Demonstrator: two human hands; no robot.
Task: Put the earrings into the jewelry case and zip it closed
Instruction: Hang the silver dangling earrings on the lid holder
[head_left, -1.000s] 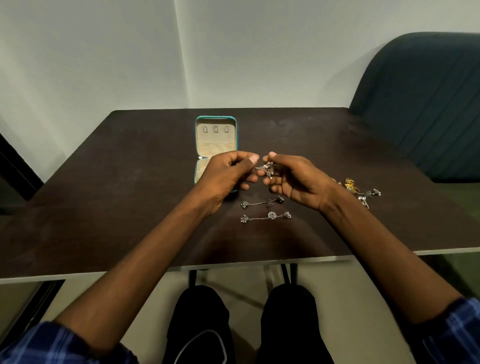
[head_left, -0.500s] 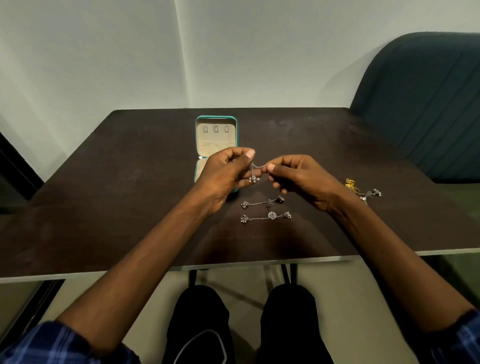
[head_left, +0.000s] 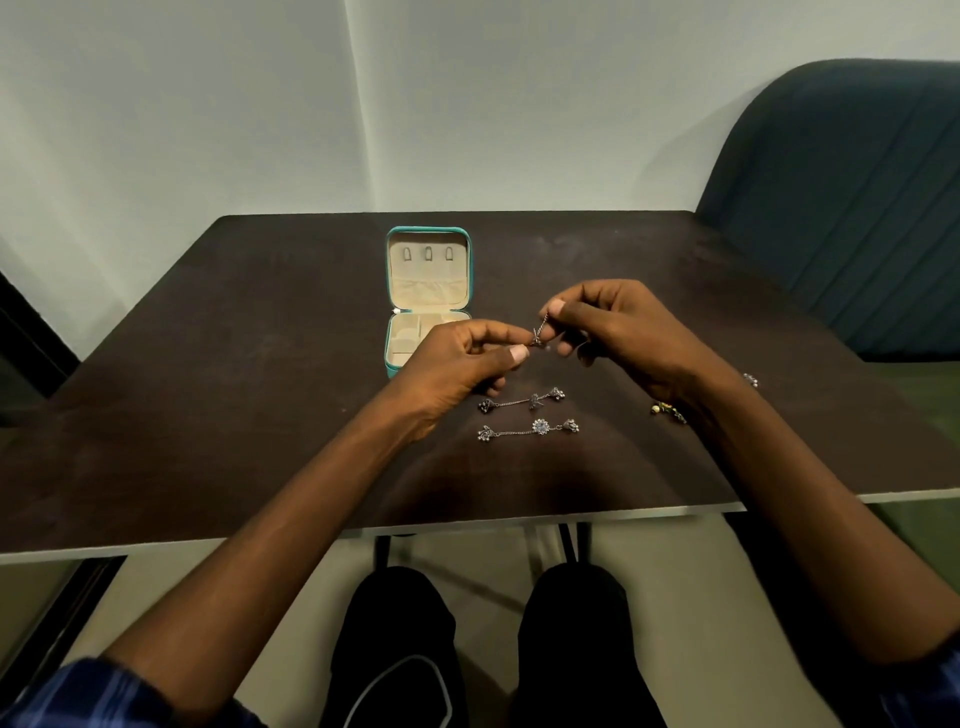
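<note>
The jewelry case (head_left: 428, 296) lay open on the table (head_left: 208, 415), toward its far edge, lid half behind the tray half. In front and right of it both hands met above the table, the left hand (head_left: 457, 364) and right hand (head_left: 623, 332) pinching one chain earring (head_left: 537, 335) between them. Nearer the person lay two chain earrings (head_left: 524, 415) one behind the other, with more small pieces (head_left: 670, 410) to the right, partly hidden by the right wrist.

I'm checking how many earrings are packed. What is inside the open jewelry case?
The jewelry case shows beige lining: three tabs and a pocket in its lid, bare compartments in its base. No earrings show. The left hand covers the base's near right part, so that stays unknown.
</note>
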